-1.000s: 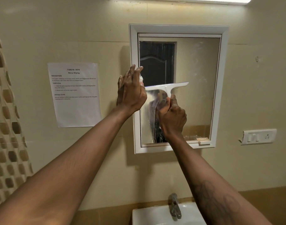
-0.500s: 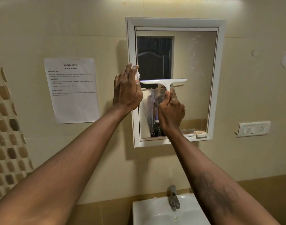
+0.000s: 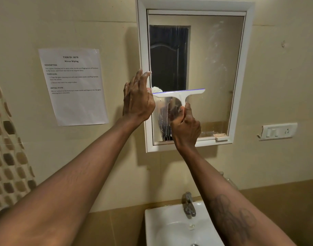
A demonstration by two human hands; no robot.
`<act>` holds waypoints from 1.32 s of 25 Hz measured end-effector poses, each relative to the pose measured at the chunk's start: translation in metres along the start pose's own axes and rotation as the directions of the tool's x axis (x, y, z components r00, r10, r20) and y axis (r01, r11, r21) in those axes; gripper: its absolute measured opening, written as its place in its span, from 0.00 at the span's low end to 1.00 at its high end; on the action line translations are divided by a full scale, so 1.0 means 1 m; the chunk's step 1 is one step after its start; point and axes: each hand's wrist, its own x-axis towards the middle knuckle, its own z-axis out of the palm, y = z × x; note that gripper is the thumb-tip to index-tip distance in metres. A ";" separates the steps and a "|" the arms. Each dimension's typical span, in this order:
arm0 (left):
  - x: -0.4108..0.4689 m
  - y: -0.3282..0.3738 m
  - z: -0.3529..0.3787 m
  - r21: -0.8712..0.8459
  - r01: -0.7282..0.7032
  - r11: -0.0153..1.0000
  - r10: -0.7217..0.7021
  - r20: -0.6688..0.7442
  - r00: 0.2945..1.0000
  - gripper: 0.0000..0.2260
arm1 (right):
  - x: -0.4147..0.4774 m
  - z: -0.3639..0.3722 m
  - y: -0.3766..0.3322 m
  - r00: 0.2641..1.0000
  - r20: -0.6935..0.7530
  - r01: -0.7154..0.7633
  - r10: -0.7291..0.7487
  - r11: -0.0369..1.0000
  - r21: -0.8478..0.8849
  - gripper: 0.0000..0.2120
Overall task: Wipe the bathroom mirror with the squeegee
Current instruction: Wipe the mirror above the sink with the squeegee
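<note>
So the right hand (image 3: 186, 128) is wrapped in a fist around the handle of the white squeegee (image 3: 178, 95), thumb running up the stem, and the blade bar sits straight above that grip, lying flat and level across the glass of the mirror (image 3: 214, 71). The blade covers roughly the left half of the glass, about midway up, and its left tip ends right beside the left hand (image 3: 138, 100). That left hand isn't holding anything as far as I can see: fingers are stretched out and pointing up, palm side against the white frame (image 3: 142, 50) on the mirror's left edge, just left of the squeegee grip and a bit higher than it. Below the blade, right around the gripping fist, the glass looks wet with streaky drips running down. Above the blade there's a dark door reflected, and up and to the right of the grip the glass has faint smudgy marks. Far left of the hands a printed sheet (image 3: 72, 86) is stuck on the wall; off to the right of the grip there's a switch plate (image 3: 277, 131). Straight down below the fist sit the tap (image 3: 188, 205) and the white basin (image 3: 157, 224).
</note>
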 end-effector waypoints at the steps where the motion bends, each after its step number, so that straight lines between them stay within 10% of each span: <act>1: -0.002 -0.001 0.002 -0.004 0.001 1.000 -0.001 0.008 1.000 0.26 | -0.006 -0.001 0.002 1.000 0.007 -0.003 0.003 1.000 0.002 0.22; 33: -0.136 -0.012 0.026 -0.006 0.052 0.999 -0.050 0.211 0.976 0.25 | -0.127 -0.029 0.049 0.940 0.259 -0.164 0.223 0.959 -0.231 0.19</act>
